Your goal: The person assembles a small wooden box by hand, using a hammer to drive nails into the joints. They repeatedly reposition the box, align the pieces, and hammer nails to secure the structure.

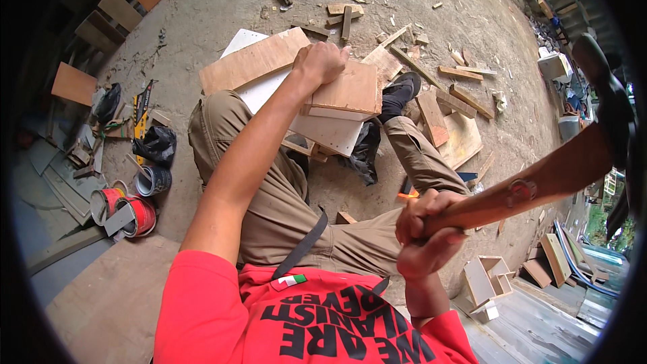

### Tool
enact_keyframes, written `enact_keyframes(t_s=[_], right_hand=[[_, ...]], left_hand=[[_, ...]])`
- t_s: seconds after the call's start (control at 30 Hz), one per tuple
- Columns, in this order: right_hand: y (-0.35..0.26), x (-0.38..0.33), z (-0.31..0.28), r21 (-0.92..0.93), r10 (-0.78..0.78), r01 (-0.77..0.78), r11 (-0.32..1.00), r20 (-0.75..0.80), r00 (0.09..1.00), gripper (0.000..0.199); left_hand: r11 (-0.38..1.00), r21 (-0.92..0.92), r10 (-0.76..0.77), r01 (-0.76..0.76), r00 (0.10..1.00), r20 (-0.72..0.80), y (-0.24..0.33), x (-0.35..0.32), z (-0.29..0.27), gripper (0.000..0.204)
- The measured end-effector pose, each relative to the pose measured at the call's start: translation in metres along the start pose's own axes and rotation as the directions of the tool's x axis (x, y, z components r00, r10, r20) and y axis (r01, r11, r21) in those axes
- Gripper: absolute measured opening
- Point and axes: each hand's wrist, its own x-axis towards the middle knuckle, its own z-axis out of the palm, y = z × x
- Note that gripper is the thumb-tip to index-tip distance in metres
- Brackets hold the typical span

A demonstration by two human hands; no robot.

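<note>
My right hand [428, 232] is wrapped round the wooden handle of a hammer [522, 192]. Its dark head is raised at the far right, well away from the boards. My left hand [320, 64] is closed and rests on a plywood box [347, 87] in front of me. What its fingers pinch, if anything, is hidden. Beside the box, under my left wrist, lies a long plywood board [253, 64]. White panels [330, 133] lie beneath both, between my bent legs.
Wood offcuts [461, 101] litter the floor ahead and right. Red paint cans [138, 217], a dark bucket [153, 180] and a yellow-and-black handsaw [142, 118] are at left. A small wooden shelf unit [486, 282] stands at lower right. A black plastic bag [364, 152] lies below the panels.
</note>
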Motion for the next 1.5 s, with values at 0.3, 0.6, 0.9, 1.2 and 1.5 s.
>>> enact_keyframes(t_s=[0.3,0.6,0.9,1.2,1.5], right_hand=[[0.085,-0.131,-0.036,-0.586,0.686,-0.566,0.58,-0.022,0.727,0.034],[0.024,-0.04,-0.023,-0.231,0.314,-0.287,0.93,0.09,0.945,0.046],[0.074,-0.028,-0.019,-0.381,0.433,-0.374,0.845,0.078,0.898,0.044],[0.027,-0.092,-0.041,-0.363,0.716,-0.664,0.653,0.01,0.698,0.037],[0.027,-0.01,-0.02,-0.219,0.096,-0.07,0.973,0.113,0.989,0.036]], left_hand=[[0.987,0.074,0.143,-0.141,0.989,-0.022,0.006,-0.002,-0.011,0.064],[1.0,0.009,0.022,-0.022,0.999,-0.026,-0.001,0.003,0.002,0.064],[0.998,0.01,0.061,-0.061,0.998,0.009,0.006,-0.005,-0.01,0.064],[1.0,-0.005,0.004,-0.004,0.998,0.057,0.0,-0.001,-0.005,0.064],[1.0,-0.003,0.0,0.0,1.0,0.012,0.003,-0.002,-0.005,0.065]])
